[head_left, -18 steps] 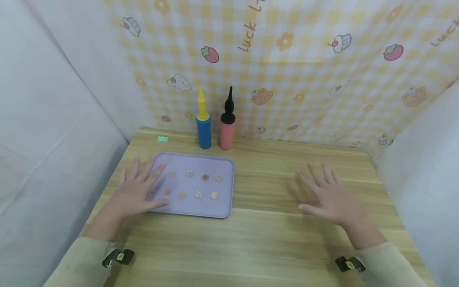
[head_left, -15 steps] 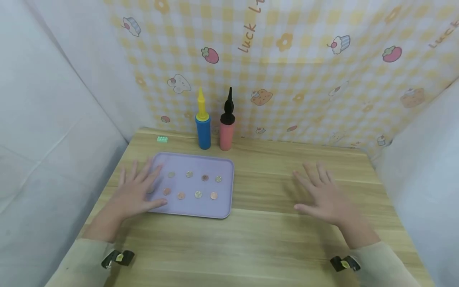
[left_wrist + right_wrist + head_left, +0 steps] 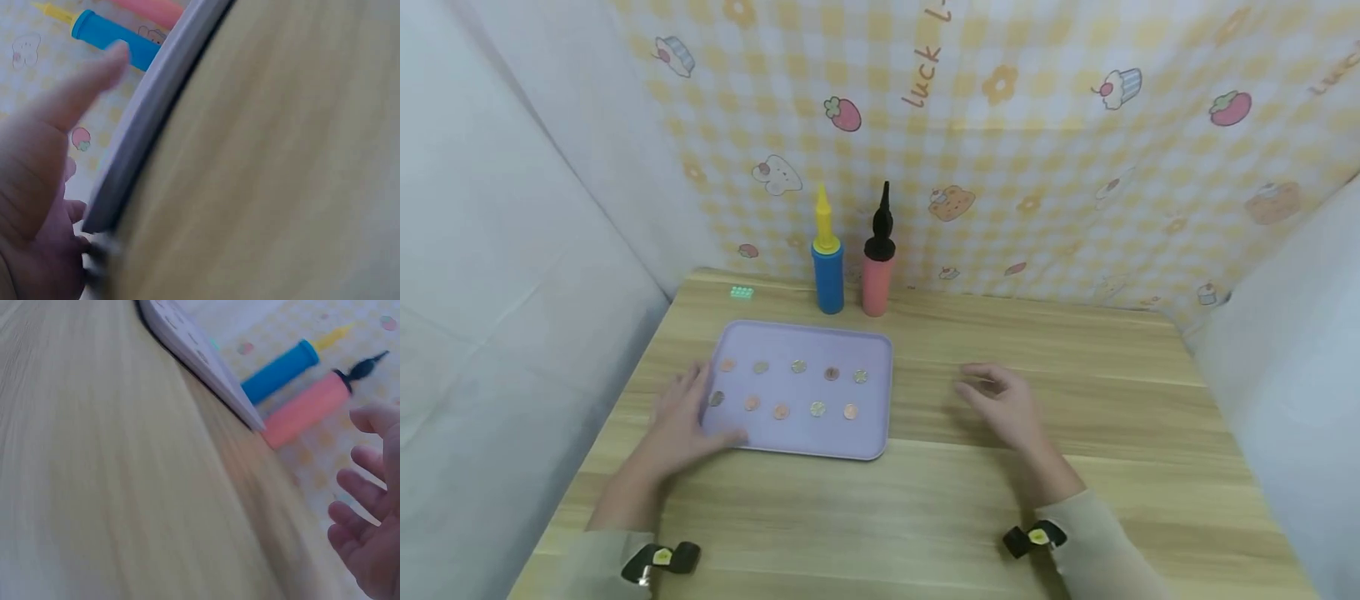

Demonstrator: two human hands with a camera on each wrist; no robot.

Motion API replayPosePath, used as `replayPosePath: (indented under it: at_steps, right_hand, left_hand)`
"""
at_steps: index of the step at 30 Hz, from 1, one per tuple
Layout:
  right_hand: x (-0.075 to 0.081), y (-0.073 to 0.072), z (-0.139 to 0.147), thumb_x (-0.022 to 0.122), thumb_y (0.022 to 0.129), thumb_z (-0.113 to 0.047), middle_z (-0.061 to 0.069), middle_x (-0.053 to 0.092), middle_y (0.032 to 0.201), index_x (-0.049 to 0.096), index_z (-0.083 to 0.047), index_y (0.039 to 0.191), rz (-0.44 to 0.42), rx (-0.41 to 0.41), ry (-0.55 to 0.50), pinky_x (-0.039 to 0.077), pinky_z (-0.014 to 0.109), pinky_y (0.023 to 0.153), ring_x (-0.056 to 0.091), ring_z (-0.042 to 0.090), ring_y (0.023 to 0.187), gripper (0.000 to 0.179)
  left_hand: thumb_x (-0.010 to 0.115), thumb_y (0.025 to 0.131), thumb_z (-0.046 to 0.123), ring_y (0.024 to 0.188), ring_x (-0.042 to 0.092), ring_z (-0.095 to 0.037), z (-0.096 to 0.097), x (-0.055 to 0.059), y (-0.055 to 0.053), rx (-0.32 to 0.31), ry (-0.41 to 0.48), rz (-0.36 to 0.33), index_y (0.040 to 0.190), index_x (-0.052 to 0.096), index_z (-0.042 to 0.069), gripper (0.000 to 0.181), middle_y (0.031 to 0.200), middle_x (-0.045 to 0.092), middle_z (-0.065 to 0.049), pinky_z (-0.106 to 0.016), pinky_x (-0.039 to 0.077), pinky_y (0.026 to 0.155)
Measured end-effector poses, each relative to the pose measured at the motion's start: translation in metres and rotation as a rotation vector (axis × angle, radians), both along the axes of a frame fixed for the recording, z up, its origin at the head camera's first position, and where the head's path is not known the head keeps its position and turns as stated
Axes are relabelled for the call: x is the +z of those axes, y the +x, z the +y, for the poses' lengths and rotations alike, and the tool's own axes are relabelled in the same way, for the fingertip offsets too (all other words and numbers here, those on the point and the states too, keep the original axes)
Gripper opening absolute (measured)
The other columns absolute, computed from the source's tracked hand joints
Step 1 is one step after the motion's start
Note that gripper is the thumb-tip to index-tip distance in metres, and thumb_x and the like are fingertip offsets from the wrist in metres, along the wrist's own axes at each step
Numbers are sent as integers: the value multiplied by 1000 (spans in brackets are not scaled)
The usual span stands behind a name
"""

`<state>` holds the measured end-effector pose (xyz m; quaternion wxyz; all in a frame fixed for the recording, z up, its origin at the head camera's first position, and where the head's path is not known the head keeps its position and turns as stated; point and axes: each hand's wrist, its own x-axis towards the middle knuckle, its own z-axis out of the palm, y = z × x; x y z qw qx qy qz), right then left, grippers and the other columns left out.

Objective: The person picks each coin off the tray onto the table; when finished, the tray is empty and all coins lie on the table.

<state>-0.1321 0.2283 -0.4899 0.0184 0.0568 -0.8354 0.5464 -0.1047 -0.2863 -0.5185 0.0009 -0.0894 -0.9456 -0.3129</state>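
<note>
Lilac tray [image 3: 820, 435] lies flat on the left side of the wooden table [image 3: 955, 508], in front of a checked cloth [image 3: 1045, 158]. Work with it looks to be at its very start: nothing is lifted, and all handling of the tray and its load seems left to do. It sits where it did in the earlier frame.

The left hand [image 3: 681, 425] is at the tray's left rim, its fingers close together along the outside and its thumb held out to the near-left corner. Blur in the wrist view hides whether it touches the rim. Earlier it was spread wide above the tray's left part; now it is lower and further back toward the edge.

The right hand [image 3: 1003, 408] holds nothing. It hangs to the right of the tray, well apart from it, fingers loosely bent and thumb near the forefinger without a pinch. Earlier it was spread wide and farther to the right.

Behind the tray, a pink pump [image 3: 876, 283] and a blue pump [image 3: 829, 279] stand upright beside each other, unmoved.

Left of them, near the back edge, rests a small green brick [image 3: 742, 292], also unmoved.

Smallest are ten coins [image 3: 817, 409], flat in two rows of five. The two leftmost, largely hidden by the hand earlier, now show.
</note>
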Motion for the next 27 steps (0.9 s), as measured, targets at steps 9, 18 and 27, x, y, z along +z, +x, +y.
replayPosePath:
  at_steps: [9, 18, 27]
  right_hand:
    - [-32, -22, -86, 85, 88, -9, 10, 79, 104, 81, -3, 103, 200, -128, -176, 58, 26, 82, 70, 20, 92, 16]
    - [-42, -36, -143, 86, 82, -15, 6, 80, 98, 82, -8, 92, 465, -69, 212, 52, 45, 90, 68, 30, 98, 13]
    - [-46, -38, -160, 90, 85, -24, 10, 75, 113, 86, -11, 102, 296, -84, 387, 41, 56, 106, 59, 35, 116, 22]
  left_hand:
    - [96, 66, 64, 155, 4, -63, 4, -8, 7, 5, -10, 32, 172, 10, 5, 149, 170, 20, -34, -73, -8, 123]
    - [98, 60, 68, 155, 7, -62, 4, -9, 9, 25, -25, 36, 169, 8, -3, 158, 166, 27, -37, -70, -7, 125]
    - [97, 59, 70, 156, 7, -60, 4, -10, 11, 40, -50, 1, 167, 7, -9, 161, 169, 21, -37, -69, -4, 126]
